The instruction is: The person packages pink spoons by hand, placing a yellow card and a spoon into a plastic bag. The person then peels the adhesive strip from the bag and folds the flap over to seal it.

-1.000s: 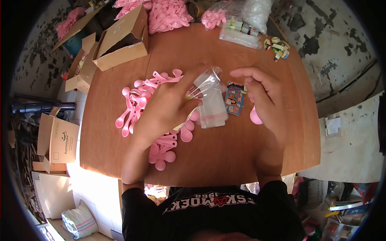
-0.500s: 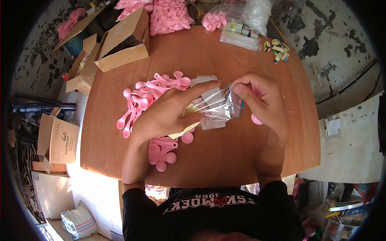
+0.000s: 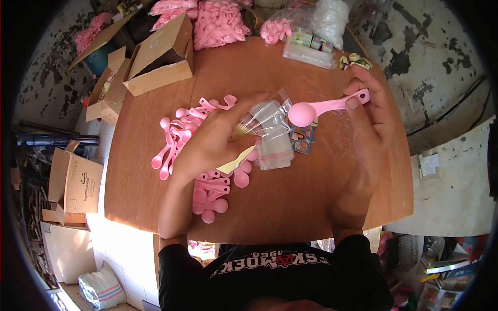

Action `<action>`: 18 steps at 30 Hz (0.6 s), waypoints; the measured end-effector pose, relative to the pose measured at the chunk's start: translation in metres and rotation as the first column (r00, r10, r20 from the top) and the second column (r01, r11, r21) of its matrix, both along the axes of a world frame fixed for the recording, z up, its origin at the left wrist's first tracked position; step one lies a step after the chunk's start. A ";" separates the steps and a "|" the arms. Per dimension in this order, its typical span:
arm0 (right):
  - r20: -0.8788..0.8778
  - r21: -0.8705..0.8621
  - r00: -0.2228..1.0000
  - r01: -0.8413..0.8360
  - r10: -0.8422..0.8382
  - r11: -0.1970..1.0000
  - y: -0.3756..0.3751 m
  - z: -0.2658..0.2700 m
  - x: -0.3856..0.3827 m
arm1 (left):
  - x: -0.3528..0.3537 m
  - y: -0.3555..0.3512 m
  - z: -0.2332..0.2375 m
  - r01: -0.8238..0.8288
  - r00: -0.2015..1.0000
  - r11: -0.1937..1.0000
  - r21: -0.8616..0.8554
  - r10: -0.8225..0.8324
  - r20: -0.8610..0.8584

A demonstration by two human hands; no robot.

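Small packing workshop: cardboard boxes [image 3: 155, 57], bagged pink spoons [image 3: 218, 23], peeling walls [image 3: 415, 36].

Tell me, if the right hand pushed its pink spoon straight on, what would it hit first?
Probably the clear bag pinched in the left hand. The right hand holds the pink spoon by its handle, bowl toward the bag's mouth; depth between them is unclear.

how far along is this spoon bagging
Done: no packed spoon bag is clear to see on the table. In hand: the left hand holds a clear bag, and the right hand holds a pink spoon by its handle, bowl at the bag's mouth, not yet inside. Left: a pile of loose spoons and a stack of flat bags.
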State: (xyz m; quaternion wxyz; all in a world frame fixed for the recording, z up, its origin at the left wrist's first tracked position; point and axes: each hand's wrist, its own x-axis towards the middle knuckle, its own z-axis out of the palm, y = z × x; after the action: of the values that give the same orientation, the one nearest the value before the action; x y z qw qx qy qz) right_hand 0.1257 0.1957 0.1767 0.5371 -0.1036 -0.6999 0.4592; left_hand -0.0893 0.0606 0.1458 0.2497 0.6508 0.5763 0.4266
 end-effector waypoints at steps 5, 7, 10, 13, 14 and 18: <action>-0.023 0.039 0.999 0.044 -0.043 0.998 0.006 -0.005 0.001 | 0.002 -0.003 0.004 0.033 0.999 0.999 0.021 -0.033 -0.020; -0.015 0.026 1.000 0.018 -0.017 1.000 0.003 -0.003 -0.001 | 0.003 -0.004 0.004 0.053 0.998 0.998 0.041 -0.051 -0.045; 0.106 -0.116 0.994 -0.025 0.037 0.993 -0.006 -0.001 -0.005 | 0.007 -0.004 0.008 0.078 0.997 0.996 0.029 -0.079 0.012; 0.138 0.000 0.982 -0.132 0.131 0.991 -0.003 -0.011 -0.012 | 0.008 -0.005 0.009 0.045 0.999 0.999 0.004 -0.045 -0.029; 0.122 0.005 0.984 -0.131 0.129 0.991 -0.006 -0.013 -0.015 | 0.008 -0.004 0.007 0.059 0.998 0.998 0.019 -0.059 -0.007; 0.042 -0.012 0.991 -0.123 0.123 0.992 -0.012 -0.018 -0.024 | 0.009 -0.003 0.007 0.115 0.991 0.992 0.057 -0.119 0.067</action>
State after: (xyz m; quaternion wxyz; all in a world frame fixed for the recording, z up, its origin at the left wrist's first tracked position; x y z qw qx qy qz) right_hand 0.1019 0.1833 0.1592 0.4921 -0.0727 -0.7141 0.4925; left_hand -0.0802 0.0572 0.1524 0.2773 0.6743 0.5166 0.4489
